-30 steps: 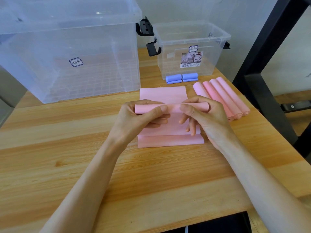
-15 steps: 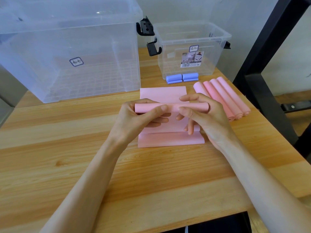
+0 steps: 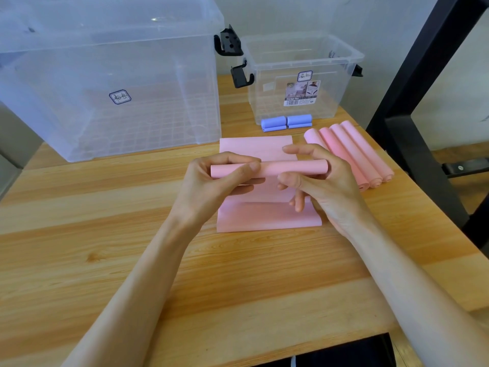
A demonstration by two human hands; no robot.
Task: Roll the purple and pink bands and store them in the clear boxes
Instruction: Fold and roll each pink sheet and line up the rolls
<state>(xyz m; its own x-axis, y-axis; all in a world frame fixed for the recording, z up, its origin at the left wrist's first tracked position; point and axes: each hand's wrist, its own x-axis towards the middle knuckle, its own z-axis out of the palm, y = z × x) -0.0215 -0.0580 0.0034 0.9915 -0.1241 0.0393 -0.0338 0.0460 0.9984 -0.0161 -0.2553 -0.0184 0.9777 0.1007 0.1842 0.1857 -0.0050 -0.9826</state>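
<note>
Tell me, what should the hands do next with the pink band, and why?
Probably keep rolling toward the body. Both the left hand and right hand hold a half-made pink roll, and flat band remains unrolled beneath it on the table.

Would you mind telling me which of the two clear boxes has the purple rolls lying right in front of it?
The smaller clear box at the back right; the purple rolls lie against its front wall, unlike the large box on the left.
</note>
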